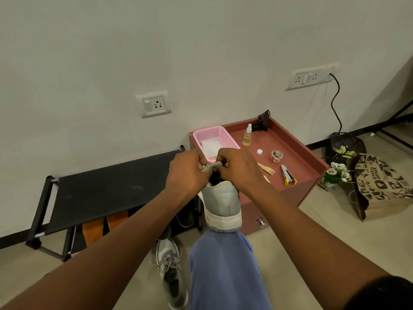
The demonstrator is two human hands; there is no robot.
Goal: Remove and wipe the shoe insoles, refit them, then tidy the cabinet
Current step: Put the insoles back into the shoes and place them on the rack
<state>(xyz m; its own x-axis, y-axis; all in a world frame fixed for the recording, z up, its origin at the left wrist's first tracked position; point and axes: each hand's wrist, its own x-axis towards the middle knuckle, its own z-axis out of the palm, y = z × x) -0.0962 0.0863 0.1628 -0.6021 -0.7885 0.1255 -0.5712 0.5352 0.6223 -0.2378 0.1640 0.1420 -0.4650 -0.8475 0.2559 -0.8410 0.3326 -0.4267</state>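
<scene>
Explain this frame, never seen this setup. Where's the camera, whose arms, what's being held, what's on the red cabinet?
There is no robot here. A person wears one wide-angle camera on the head, looking forward and down, so the two arms are their own. The left hand and right hand both pinch something grey-green at the opening of a grey shoe that rests on the knee; it may be the insole or the tongue, I cannot tell. The cabinet carries a pink basket, a spray bottle, a white cap, a tape roll, a wooden fork and a stapler. A second shoe lies on the floor beside a black rack.
</scene>
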